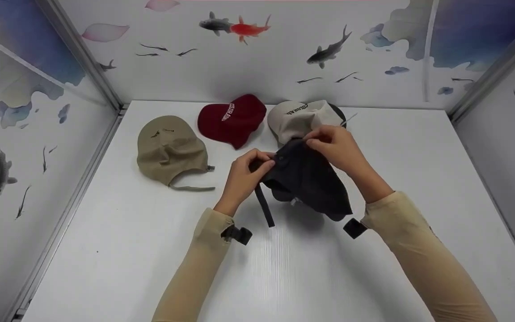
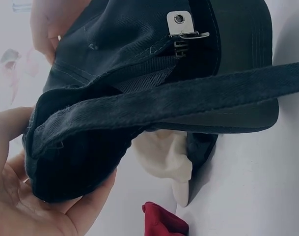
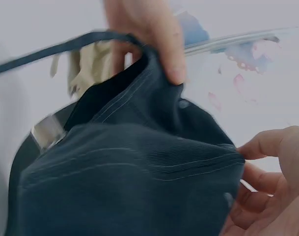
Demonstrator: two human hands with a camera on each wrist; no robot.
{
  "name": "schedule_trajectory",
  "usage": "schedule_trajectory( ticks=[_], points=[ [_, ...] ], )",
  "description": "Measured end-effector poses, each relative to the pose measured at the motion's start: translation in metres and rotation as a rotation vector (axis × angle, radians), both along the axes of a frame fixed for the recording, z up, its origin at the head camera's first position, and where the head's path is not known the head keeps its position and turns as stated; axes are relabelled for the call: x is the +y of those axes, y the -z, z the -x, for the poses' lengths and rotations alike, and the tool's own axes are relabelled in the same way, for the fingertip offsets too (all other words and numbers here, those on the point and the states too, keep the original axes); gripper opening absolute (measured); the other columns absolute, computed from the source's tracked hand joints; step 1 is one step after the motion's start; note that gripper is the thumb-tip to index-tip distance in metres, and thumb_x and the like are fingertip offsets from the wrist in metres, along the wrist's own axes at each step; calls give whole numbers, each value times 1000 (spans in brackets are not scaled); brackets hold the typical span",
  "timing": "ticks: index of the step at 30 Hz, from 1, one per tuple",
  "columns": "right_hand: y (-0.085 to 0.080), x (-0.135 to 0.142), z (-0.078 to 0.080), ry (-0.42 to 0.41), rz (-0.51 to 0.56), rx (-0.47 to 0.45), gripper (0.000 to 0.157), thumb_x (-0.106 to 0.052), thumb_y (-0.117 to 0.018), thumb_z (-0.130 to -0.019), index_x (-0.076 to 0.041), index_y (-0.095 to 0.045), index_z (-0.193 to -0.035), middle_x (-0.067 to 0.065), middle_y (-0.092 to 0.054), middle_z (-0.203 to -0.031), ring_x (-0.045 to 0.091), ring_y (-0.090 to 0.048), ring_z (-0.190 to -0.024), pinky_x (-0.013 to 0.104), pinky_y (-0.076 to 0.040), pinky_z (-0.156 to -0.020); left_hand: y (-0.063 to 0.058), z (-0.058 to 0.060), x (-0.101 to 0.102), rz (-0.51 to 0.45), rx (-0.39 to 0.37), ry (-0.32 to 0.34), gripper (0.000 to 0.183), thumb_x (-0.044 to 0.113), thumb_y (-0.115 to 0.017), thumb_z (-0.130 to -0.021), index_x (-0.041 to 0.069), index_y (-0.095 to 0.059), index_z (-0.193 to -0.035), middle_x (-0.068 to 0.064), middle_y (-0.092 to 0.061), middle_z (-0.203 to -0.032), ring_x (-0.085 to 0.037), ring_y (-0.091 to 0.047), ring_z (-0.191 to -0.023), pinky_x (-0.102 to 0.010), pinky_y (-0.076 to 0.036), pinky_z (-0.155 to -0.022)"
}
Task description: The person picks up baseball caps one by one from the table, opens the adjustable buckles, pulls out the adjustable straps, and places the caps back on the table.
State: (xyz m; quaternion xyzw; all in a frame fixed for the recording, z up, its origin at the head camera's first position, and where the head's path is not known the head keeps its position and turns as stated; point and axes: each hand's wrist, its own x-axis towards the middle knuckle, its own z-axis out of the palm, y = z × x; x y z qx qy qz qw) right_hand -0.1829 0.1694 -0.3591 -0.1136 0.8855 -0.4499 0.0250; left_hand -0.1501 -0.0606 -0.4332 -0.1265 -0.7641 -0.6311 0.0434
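Observation:
Both hands hold a dark baseball cap [image 1: 311, 179] above the white table, its back opening turned toward me. My left hand [image 1: 242, 174] pinches the cap's left back edge between thumb and fingers. Over at the crown, my right hand [image 1: 340, 150] pinches the fabric with thumb and fingertips. The loose strap [image 1: 264, 205] hangs down below the left hand, and in the left wrist view it crosses in front of the opening. A metal buckle [image 2: 180, 22] sits on the other side of that opening, unfastened. Beyond it the brim [image 2: 247, 29] shows.
A tan cap [image 1: 172, 143] lies at the left with its back strap undone. Toward the back are a red cap [image 1: 235, 118] and a cream cap [image 1: 302, 118], the latter right behind the held cap. Printed walls [image 1: 257, 67] enclose the table [image 1: 119, 268].

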Motion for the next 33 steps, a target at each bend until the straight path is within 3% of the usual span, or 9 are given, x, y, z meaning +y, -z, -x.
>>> schedule_trajectory(
  ticks=[5,11,19,27,33],
  points=[
    [-4,7,-2,-39,123,-161,22,-16,-65,-95,2,-69,-107,-15,-60,-73,4,-51,-65,20,-47,-60,0,-1,-1,-11,0,6,13,19,-68,-96,6,-67,-96,-7,-73,-119,-15,-67,-110,-25,-52,-92],
    [-9,13,-8,-60,178,-211,15,-14,-68,-91,-4,-70,-101,-16,-66,-79,4,-57,-74,22,-53,-70,-2,-1,-3,-44,10,-11,18,23,-64,-99,6,-67,-95,-7,-71,-121,-17,-65,-114,-33,-52,-98],
    [-19,20,-20,-53,111,-105,18,-8,-72,-88,4,-71,-102,-16,-68,-80,0,-62,-77,15,-52,-74,-1,0,-6,-47,11,-20,21,22,-60,-100,3,-67,-94,-11,-70,-122,-23,-65,-115,-38,-55,-97],
    [-23,30,-35,-51,-129,60,9,-5,-75,-86,-4,-75,-95,12,-73,-94,-3,-62,-78,9,-50,-71,3,-1,-8,-21,14,-12,18,20,-61,-100,4,-66,-95,-11,-70,-122,-23,-65,-114,-37,-56,-95],
    [-19,39,-48,-53,-207,124,9,0,-76,-84,-4,-75,-92,12,-73,-92,12,-65,-84,5,-48,-72,3,-1,-10,-6,22,-25,16,19,-63,-99,4,-66,-95,-11,-70,-120,-24,-65,-114,-38,-57,-93]
  ],
)
